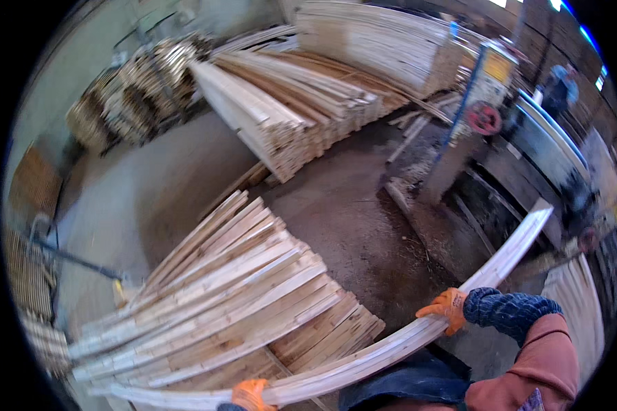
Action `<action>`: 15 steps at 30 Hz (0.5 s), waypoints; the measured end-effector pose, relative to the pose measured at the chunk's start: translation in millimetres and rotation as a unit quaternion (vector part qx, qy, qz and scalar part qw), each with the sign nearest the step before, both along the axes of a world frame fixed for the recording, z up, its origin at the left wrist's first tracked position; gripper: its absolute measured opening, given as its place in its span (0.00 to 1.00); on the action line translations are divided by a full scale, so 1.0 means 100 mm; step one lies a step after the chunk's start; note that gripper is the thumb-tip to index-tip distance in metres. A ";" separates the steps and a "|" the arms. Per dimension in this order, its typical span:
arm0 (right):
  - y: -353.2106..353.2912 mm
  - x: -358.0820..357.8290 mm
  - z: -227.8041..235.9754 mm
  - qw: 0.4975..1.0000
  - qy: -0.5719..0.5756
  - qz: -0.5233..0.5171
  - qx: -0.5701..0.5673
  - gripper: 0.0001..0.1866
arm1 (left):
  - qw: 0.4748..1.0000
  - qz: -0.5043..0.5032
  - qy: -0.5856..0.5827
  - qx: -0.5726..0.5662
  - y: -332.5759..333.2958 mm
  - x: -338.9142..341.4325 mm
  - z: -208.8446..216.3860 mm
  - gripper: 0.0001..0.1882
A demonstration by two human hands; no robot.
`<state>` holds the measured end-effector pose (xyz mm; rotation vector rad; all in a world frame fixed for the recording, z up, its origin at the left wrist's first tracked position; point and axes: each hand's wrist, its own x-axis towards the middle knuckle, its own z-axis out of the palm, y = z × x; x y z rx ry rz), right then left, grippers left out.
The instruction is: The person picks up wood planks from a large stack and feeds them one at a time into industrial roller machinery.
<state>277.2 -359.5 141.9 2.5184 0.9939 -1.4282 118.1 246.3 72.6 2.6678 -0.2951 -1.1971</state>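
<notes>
Head view shows you carrying a long pale board (404, 339), both hands in orange gloves. Your right hand (447, 308) is closed over the board's upper edge a little past its middle, fingers wrapped on top. Your left hand (250, 395) grips it near its lower end, at the bottom edge of the view, fingers curled round it. The board runs from lower left up to the right, its far end near a saw bench (528, 157). Its low end lies just beside the near edge of a pile (219, 301) of like boards on the floor (349, 219); whether it touches the pile you cannot tell. A second stack (288, 116) stands well apart at the top, with bundled offcuts (134, 89) to its left. Another person (559, 89) stands by the bench, blurred.
</notes>
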 end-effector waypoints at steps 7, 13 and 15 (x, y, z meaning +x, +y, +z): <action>-1.60 -0.25 -0.02 0.972 -0.197 -0.078 0.097 0.61 | 0.979 0.008 -0.203 -0.022 -1.55 -0.14 0.41 0.41; -2.40 -0.29 0.13 0.909 -0.375 -0.153 0.096 0.66 | 0.916 -0.061 -0.395 -0.028 -2.97 0.23 0.69 0.29; -2.42 -0.30 0.04 0.879 -0.407 -0.165 0.186 0.67 | 0.909 -0.067 -0.410 -0.034 -3.62 0.40 0.83 0.28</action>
